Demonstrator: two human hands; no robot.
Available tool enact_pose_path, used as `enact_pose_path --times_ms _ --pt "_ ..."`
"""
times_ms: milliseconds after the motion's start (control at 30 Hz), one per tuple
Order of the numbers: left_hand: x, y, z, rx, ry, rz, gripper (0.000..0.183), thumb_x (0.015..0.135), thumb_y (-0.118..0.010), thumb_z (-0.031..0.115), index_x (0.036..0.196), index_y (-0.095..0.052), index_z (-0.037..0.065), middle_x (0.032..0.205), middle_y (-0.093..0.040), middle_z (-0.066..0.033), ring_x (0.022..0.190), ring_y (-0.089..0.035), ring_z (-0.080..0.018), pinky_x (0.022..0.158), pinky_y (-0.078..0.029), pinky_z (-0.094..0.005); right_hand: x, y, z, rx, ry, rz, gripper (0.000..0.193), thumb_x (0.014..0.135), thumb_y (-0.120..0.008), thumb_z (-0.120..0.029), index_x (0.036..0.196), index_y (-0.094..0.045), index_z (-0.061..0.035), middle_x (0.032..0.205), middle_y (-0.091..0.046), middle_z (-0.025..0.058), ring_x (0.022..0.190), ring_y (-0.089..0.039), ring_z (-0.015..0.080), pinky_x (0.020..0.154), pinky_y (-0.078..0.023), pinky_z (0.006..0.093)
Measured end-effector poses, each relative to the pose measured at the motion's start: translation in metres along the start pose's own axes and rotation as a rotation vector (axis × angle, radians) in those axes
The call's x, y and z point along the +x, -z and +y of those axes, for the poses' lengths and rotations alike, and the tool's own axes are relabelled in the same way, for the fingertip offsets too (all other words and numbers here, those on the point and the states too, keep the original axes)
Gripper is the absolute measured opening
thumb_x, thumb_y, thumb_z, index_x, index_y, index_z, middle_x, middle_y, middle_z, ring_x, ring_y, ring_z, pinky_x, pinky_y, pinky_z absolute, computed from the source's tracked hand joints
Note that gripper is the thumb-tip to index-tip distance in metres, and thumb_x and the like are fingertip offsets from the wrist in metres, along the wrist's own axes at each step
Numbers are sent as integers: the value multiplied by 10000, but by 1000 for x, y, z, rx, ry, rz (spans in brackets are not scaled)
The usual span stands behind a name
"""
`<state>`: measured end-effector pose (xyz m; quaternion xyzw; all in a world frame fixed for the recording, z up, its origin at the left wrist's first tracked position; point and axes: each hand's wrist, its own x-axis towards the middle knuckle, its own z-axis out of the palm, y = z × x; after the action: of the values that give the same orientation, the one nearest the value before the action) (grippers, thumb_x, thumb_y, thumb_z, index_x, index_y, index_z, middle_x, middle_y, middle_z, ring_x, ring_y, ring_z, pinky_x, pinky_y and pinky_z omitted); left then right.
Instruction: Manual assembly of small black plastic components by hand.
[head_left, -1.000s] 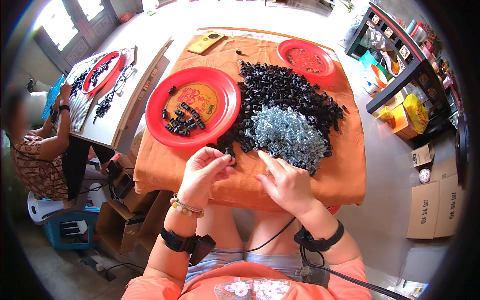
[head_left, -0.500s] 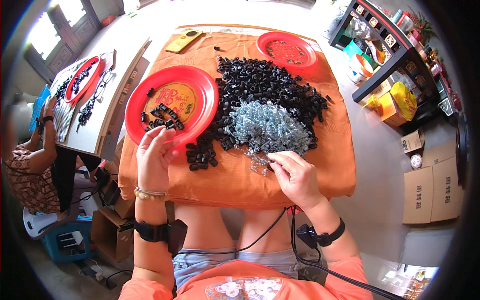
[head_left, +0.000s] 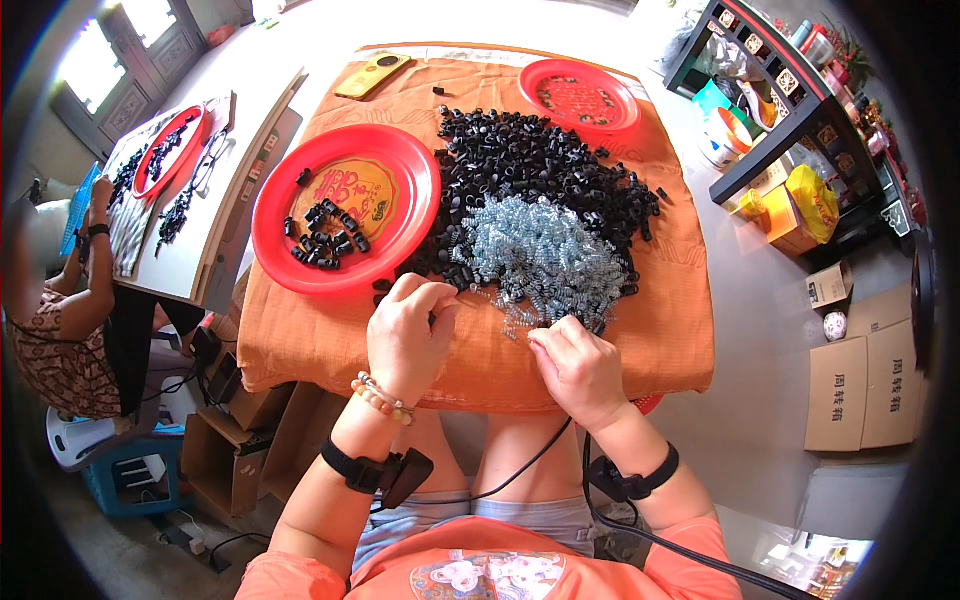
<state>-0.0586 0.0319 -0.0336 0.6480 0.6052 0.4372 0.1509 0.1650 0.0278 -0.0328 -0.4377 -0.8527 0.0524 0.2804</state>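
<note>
My left hand [head_left: 408,335] is curled closed over the near edge of the black pile, just right of the red plate [head_left: 268,245]. Whatever its fingers hold is hidden. At the near tip of the spring heap, my right hand [head_left: 580,372] pinches thumb and finger together; I cannot make out what is in them. The clear, bluish coil springs [head_left: 540,250] lie heaped on a larger mound of small black plastic tube-shaped parts [head_left: 520,150]. Several black pieces [head_left: 328,240] rest in the red plate, over its yellow patterned centre.
An orange cloth [head_left: 660,350] covers the table. A second red plate [head_left: 580,97] and a yellow phone [head_left: 374,76] sit at the far side. Leftward, another person [head_left: 75,330] works at a white table [head_left: 185,260]. Cardboard boxes [head_left: 865,385] and a dark shelf [head_left: 770,125] stand right.
My left hand has moved right, from over the red plate to the near edge of the black pile. My right hand has shifted slightly down and keeps its pinch by the springs.
</note>
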Motion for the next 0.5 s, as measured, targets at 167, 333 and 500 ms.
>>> enact_pose_path --times_ms 167,333,500 --pt "7 -5 6 330 11 -1 243 761 -754 159 986 -710 81 883 -630 -65 866 -625 -283 756 -512 -380 0 -3 2 -27 25 43 75 836 -669 -69 898 -628 -77 830 -597 37 686 -652 213 583 -530 331" --pt "8 -11 1 385 14 22 220 756 -754 171 950 -701 81 888 -626 -61 899 -615 -282 776 -506 -389 -4 -3 5 84 -27 67 87 834 -668 -64 909 -627 -78 845 -633 50 688 -655 237 590 -534 344" --pt "4 -10 -3 337 -19 17 163 758 -717 115 915 -691 81 896 -635 -70 896 -611 -295 780 -505 -399 -6 -2 6 209 -59 77 123 801 -672 -32 906 -630 -81 851 -665 61 698 -664 257 600 -539 349"
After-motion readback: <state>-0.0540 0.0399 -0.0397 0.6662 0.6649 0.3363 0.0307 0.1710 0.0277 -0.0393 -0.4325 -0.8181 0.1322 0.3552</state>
